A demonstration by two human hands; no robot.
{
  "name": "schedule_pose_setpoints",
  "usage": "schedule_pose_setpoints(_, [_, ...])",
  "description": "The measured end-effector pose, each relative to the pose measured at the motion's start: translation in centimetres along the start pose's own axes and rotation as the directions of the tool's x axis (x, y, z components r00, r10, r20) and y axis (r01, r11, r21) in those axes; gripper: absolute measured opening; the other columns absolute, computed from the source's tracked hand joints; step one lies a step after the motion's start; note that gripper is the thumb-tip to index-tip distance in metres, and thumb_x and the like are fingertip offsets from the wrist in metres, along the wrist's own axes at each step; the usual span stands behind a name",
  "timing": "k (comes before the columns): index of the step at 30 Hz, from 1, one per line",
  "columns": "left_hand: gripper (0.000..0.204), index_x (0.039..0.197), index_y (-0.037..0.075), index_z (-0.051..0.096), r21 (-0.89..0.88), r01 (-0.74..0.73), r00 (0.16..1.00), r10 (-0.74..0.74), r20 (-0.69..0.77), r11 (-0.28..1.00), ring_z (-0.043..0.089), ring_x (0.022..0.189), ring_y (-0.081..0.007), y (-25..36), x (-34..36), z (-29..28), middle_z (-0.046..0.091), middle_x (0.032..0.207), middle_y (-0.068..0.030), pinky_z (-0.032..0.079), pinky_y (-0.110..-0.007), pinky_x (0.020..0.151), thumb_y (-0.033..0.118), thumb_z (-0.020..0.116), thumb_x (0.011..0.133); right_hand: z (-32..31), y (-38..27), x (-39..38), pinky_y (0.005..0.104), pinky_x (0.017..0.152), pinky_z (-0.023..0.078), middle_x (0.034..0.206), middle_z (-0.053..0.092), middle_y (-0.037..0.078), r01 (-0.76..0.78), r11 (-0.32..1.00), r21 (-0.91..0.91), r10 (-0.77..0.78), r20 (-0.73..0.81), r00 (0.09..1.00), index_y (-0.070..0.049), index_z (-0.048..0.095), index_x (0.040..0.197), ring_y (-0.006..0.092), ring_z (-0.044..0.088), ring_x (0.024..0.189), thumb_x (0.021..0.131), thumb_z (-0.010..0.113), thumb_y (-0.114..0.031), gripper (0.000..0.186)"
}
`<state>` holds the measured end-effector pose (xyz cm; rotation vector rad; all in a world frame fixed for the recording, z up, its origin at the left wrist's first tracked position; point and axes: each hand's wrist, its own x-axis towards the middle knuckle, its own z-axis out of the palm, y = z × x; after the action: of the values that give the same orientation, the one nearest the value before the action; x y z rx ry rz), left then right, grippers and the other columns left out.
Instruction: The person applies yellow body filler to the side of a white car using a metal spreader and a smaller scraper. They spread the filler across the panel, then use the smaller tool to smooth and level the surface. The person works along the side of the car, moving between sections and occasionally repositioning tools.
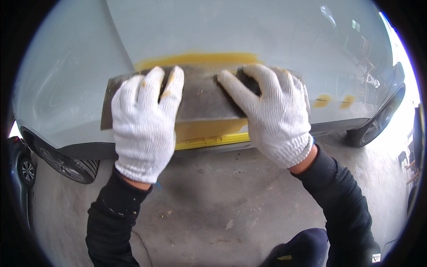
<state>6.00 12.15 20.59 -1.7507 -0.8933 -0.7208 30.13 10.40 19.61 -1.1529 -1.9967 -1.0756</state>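
Note:
Both my hands, in white knitted gloves, grip a wide, dark grey, flat filler spreader [207,95] against the side of a pale grey car [267,26]. My left hand [144,122] has the spreader's left part, fingers over its face and yellow smears on the fingertips. My right hand [278,118] holds the right part, with thumb and index finger spread apart. Above the upper edge runs a band of yellow filler [200,58]. More yellow-brown filler [209,129] shows below the spreader. The thumbs' grip behind the plate is hidden.
Yellow tape [213,141] runs along the car's lower sill. Two small filler patches [322,101] are on the panel at right. The car's wheels [66,162] stand at either side on a concrete floor [213,196]. Another dark car [22,164] is at far left.

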Motion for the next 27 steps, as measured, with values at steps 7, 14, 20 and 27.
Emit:
schedule_pose_setpoints(7, [0.047,0.125,0.011,0.073,-0.019,-0.009,0.998,0.008,-0.067,1.0,0.059,0.104,-0.0286,-0.1,2.7,2.0,0.062,0.112,-0.0073,0.051,-0.042,0.088,0.006,0.066,0.079,1.3,1.8,1.6,0.0468,0.095,0.051,0.122,0.061,0.01,-0.039,0.998,-0.05,0.038,-0.035,0.999,-0.024,0.064,0.141,0.0319,0.058,0.108,0.08,0.066,0.001,0.066])
schedule_pose_setpoints(14, [0.081,0.134,0.012,0.07,-0.14,0.112,0.992,-0.102,0.074,0.984,0.059,0.109,-0.0317,-0.3,-1.0,2.6,0.065,0.119,-0.0103,0.051,-0.039,0.097,-0.018,0.054,0.06,4.2,0.2,1.1,0.045,0.092,0.052,0.118,0.062,0.011,0.051,0.991,-0.123,-0.057,-0.049,0.997,-0.025,0.069,0.135,0.0325,0.058,0.106,0.078,0.07,0.005,0.065])
schedule_pose_setpoints(20, [0.084,0.141,0.014,0.065,-0.097,0.106,0.987,-0.093,0.129,0.99,0.055,0.114,-0.0335,0.9,-5.4,3.6,0.06,0.126,-0.0113,0.047,-0.041,0.101,-0.018,0.061,0.064,4.5,-2.8,-1.7,0.0444,0.092,0.047,0.122,0.055,0.008,-0.038,0.998,0.045,0.036,0.038,0.999,-0.026,0.072,0.131,0.0294,0.056,0.111,0.075,0.076,-0.003,0.061])
schedule_pose_setpoints(27, [0.08,0.142,0.01,0.064,-0.073,0.115,0.991,-0.109,0.073,0.991,0.05,0.116,-0.0359,4.7,-11.1,6.2,0.055,0.136,-0.0136,0.044,-0.047,0.104,-0.002,0.071,0.063,9.0,-4.7,-7.3,0.0462,0.099,0.04,0.126,0.052,0.005,0.002,1.0,0.028,0.0,-0.074,0.997,-0.029,0.071,0.13,0.0264,0.052,0.114,0.074,0.074,-0.017,0.058])
